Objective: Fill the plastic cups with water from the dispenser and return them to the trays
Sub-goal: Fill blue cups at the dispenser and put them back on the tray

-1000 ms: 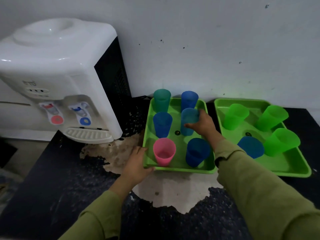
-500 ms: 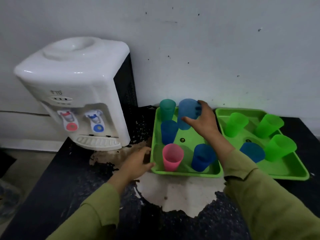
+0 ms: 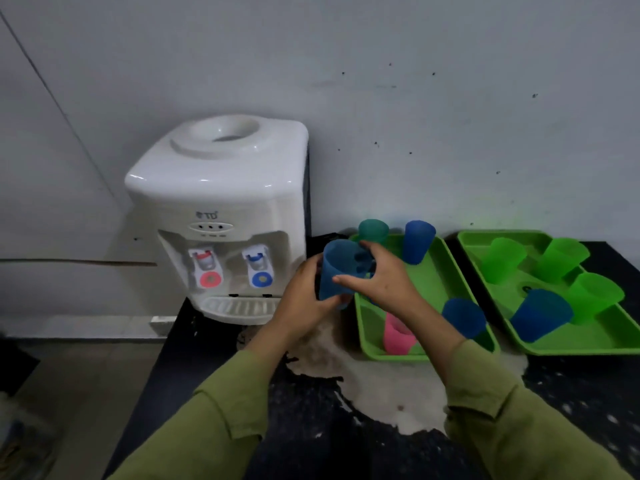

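The person wears a long-sleeved top of plain olive-green cloth. The left sleeve reaches to the wrist and ends in a wide, flat cuff. The right sleeve has the same cuff, with a seam across it. The left hand and the right hand are bare.

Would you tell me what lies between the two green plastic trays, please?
Only a narrow strip of bare black countertop separates the left green tray from the right green tray, as the head view shows.
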`<state>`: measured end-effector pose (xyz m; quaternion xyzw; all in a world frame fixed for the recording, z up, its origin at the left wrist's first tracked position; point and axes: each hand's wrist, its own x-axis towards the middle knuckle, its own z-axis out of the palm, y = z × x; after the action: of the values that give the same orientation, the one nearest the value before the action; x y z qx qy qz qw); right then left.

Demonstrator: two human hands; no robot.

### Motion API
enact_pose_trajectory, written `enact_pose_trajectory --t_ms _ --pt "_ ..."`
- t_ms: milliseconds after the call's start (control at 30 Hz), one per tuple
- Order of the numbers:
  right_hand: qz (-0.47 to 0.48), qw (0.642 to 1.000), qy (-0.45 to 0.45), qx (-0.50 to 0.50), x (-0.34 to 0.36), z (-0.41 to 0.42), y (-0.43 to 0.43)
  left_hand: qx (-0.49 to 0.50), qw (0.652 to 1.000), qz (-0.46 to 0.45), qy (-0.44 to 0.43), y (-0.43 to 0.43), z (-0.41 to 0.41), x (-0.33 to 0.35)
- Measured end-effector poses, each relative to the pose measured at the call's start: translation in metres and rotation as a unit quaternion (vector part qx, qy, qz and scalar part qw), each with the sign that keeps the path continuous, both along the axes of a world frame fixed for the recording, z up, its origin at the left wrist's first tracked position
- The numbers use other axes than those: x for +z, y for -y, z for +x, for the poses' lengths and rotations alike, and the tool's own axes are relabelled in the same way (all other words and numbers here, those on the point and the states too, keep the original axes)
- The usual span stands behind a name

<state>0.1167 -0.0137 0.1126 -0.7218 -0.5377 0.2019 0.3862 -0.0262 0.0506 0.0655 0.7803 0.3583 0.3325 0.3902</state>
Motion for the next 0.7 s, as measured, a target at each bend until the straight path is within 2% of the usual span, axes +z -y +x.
enact_pose_trajectory --t_ms 133,267,500,700 --pt "-0.038 0.999 0.001 0.023 -0.008 -0.033 -0.011 0.009 0.999 -0.045 0.022 -0.011 -0.035 -0.017" --pt "-0.066 0.996 -0.057 0.023 -0.021 -0.065 -0.026 0.012 0.996 -0.088 -0.008 -0.022 -0.074 -0.04" --pt "-0.001 0.993 -0.115 -0.019 -0.038 -0.107 -0.056 0.057 0.988 -0.137 -0.046 -0.032 -0.151 -0.077" --pt "0.059 0.987 -0.135 -0.069 -0.059 -0.116 -0.067 0.145 0.977 -0.142 -0.061 -0.059 -0.192 -0.089"
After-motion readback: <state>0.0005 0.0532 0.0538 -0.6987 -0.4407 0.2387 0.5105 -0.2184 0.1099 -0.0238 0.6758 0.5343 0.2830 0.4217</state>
